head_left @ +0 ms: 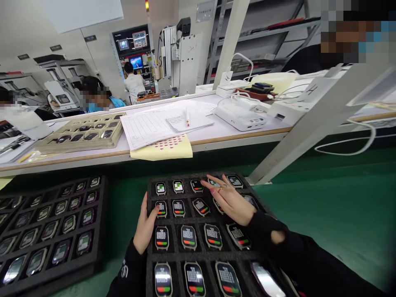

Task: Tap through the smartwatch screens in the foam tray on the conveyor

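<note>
A black foam tray (151,255) lies in front of me on the green mat, holding several lit watch units in rows. My left hand (145,227) rests on the tray's left edge, its thumb touching a watch unit (161,208) in the second row. My right hand (227,197) lies flat over the tray's upper right, fingers spread and reaching toward the top-row watch unit (196,185). Neither hand grips anything.
A second black tray (97,231) of watch units sits at the left. Beyond is a white bench with a beige tray (116,138), papers (148,128), a yellow sheet (163,150), white charger boxes (239,117) and cables. A white slanted post (309,132) crosses at right. Other people work behind.
</note>
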A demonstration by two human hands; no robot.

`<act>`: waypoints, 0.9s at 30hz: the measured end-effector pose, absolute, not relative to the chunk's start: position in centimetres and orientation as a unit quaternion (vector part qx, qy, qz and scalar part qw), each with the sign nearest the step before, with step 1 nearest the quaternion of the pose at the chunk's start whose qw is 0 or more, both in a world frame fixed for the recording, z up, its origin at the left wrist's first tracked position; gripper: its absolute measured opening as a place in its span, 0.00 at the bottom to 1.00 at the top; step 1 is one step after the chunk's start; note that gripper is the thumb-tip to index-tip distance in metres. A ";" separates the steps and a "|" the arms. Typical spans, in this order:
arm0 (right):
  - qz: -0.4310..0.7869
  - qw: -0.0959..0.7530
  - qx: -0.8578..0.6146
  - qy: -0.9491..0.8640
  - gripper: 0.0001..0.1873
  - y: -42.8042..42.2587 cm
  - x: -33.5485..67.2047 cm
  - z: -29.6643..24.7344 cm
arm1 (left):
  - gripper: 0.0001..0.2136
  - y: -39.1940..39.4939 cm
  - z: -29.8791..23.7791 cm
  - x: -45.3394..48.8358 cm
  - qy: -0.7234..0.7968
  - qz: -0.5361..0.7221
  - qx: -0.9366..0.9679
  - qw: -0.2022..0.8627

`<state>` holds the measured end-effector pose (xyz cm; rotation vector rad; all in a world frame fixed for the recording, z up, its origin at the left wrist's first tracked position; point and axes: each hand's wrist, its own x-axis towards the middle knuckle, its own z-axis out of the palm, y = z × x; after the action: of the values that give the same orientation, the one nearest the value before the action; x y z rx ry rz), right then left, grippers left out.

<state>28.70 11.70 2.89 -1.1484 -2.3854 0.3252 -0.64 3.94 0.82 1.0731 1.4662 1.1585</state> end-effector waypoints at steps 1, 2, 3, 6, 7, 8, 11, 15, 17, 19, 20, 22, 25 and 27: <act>0.118 0.238 -0.419 -0.868 0.28 11.7 28.8 3.1 | 0.33 3.9 0.8 -0.7 0.603 0.469 0.444 0.469; 0.119 0.239 -0.420 -0.867 0.28 11.7 28.8 3.2 | 0.33 4.0 0.9 -0.7 0.608 0.463 0.449 0.464; 0.120 0.240 -0.421 -0.866 0.28 11.7 28.8 3.3 | 0.34 4.0 0.9 -0.7 0.615 0.456 0.452 0.458; 0.123 0.242 -0.424 -0.864 0.29 11.6 28.6 3.2 | 0.38 4.0 1.1 -0.7 0.646 0.425 0.456 0.441; 0.126 0.241 -0.424 -0.864 0.30 11.5 28.4 3.1 | 0.39 4.1 1.3 -0.7 0.655 0.413 0.458 0.437; 0.129 0.238 -0.423 -0.865 0.30 11.4 28.3 3.0 | 0.41 4.2 1.5 -0.7 0.663 0.400 0.461 0.433; 0.140 0.219 -0.420 -0.870 0.29 11.3 28.1 2.6 | 0.44 4.5 2.1 -0.5 0.675 0.366 0.482 0.422; 0.146 0.207 -0.424 -0.869 0.28 11.2 28.4 3.0 | 0.46 4.9 2.7 -0.2 0.672 0.352 0.512 0.402; 0.139 0.215 -0.427 -0.867 0.28 11.2 28.6 3.3 | 0.45 4.7 2.7 -0.1 0.668 0.357 0.523 0.391; 0.129 0.228 -0.428 -0.865 0.28 11.2 28.7 3.5 | 0.44 4.4 2.5 -0.1 0.665 0.363 0.528 0.383; 0.124 0.235 -0.427 -0.865 0.28 11.1 28.7 3.5 | 0.43 4.1 2.3 -0.2 0.663 0.366 0.529 0.382; 0.120 0.246 -0.420 -0.865 0.28 11.0 28.7 3.4 | 0.41 3.7 2.0 -0.3 0.659 0.371 0.532 0.381; 0.124 0.259 -0.396 -0.872 0.27 10.4 28.3 3.4 | 0.39 3.4 1.6 -0.4 0.648 0.380 0.540 0.380; 0.126 0.274 -0.370 -0.879 0.25 9.8 27.8 3.8 | 0.37 3.3 1.5 -0.3 0.642 0.387 0.545 0.375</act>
<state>27.80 9.82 3.76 -0.9942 -2.3644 0.3391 -0.33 3.33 1.46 1.3954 1.6427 0.9903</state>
